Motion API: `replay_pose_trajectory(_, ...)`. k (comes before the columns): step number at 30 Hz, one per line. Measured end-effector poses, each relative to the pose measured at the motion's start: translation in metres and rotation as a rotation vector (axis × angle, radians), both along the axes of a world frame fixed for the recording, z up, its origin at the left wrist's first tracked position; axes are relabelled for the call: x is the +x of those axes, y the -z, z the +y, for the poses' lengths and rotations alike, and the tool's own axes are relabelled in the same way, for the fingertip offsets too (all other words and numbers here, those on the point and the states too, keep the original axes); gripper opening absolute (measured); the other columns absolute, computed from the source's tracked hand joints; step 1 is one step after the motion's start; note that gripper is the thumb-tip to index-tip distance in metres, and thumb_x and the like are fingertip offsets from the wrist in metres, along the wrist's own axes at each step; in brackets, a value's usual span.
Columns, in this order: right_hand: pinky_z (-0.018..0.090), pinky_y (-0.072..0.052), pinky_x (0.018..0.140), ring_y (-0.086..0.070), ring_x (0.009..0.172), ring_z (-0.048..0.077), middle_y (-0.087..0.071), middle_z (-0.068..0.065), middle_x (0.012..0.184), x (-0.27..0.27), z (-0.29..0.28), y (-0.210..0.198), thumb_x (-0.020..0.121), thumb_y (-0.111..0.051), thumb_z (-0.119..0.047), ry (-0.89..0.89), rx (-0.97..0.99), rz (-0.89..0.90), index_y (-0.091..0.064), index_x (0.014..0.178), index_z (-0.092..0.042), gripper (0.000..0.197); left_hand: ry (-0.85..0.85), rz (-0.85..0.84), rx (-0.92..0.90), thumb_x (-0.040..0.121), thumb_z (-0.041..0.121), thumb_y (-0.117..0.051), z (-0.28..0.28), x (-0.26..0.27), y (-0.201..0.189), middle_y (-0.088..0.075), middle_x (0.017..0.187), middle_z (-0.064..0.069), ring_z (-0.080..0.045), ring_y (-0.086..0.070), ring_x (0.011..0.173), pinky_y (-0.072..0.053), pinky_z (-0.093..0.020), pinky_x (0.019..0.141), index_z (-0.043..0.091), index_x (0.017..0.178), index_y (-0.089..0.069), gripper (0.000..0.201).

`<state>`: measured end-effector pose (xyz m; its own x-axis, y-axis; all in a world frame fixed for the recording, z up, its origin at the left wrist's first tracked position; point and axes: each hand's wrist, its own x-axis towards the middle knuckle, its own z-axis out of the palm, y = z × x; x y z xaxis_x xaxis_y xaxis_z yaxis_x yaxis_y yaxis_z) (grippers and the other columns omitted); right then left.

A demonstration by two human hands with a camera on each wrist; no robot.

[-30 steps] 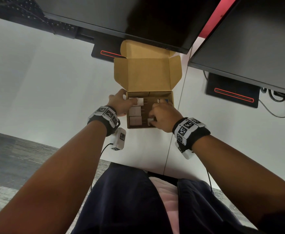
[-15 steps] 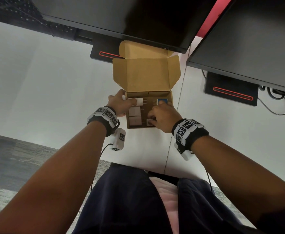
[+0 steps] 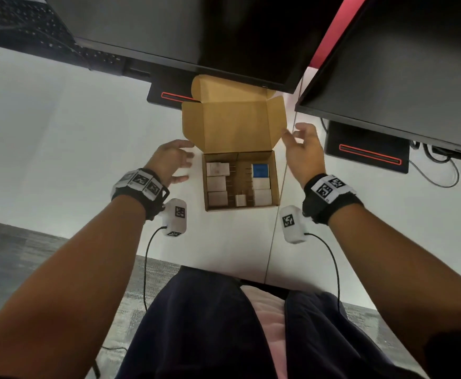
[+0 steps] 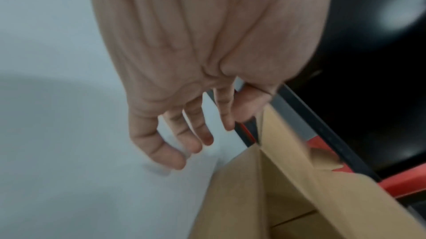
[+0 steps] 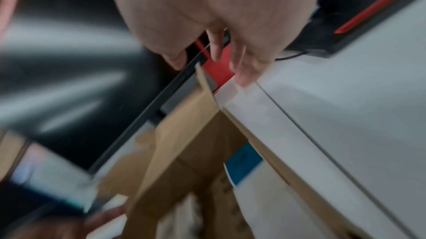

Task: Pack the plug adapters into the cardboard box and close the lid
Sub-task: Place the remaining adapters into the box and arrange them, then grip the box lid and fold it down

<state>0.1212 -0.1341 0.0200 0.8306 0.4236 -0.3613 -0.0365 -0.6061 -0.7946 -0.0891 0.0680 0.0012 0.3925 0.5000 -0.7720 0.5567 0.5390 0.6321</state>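
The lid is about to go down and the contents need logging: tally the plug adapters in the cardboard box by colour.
white plug adapters: 6
blue plug adapter: 1
Total: 7, all inside the cardboard box, whose lid is not yet closed.

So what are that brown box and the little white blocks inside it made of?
The box looks like plain brown cardboard: matte tan, with folded flaps and creases on its open lid. The white plug adapters appear to be smooth, hard plastic, though that is only a guess from their even pale faces; thin prongs that look like metal stick out of some. One adapter has a blue face.
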Motion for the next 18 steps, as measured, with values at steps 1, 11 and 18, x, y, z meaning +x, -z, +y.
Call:
replay_pose_trajectory(1,0.039,-0.048,0.103,-0.060,0.116,0.018,-0.052,-0.002,0.143,0.004,0.003,-0.003,0.095,-0.057,-0.050,0.025,0.071,0.160,-0.044,0.144,-0.023,0.057,-0.050,-0.040,0.004,0.096,-0.004,-0.044,-0.001,0.002,-0.004,-0.070,0.134,-0.012,-0.028,-0.065,0.121,-0.054,-0.043,0.085,0.023,0.112,-0.070,0.041)
replay_pose_trajectory(11,0.048,-0.046,0.100,-0.067,0.108,0.025,-0.074,0.004,0.112,-0.003,0.004,-0.022,0.098,-0.030,-0.068,-0.108,0.046,0.399,-0.067,0.120,-0.016,0.068,-0.083,-0.020,-0.037,0.105,0.020,-0.047,-0.018,-0.001,-0.027,-0.075,0.102,-0.004,-0.025,-0.066,0.104,-0.054,-0.043,0.084,0.017,0.089,-0.064,0.023)
replay_pose_trajectory(18,0.044,-0.049,0.086,-0.067,0.089,0.025,-0.074,0.005,0.099,-0.011,0.004,-0.032,0.099,-0.029,-0.067,-0.158,0.018,0.379,-0.072,0.105,-0.017,0.066,-0.053,-0.004,0.008,0.108,0.027,-0.052,-0.017,-0.007,-0.042,-0.076,0.066,0.003,-0.024,-0.068,0.078,-0.056,-0.033,0.073,0.010,0.114,-0.068,0.023)
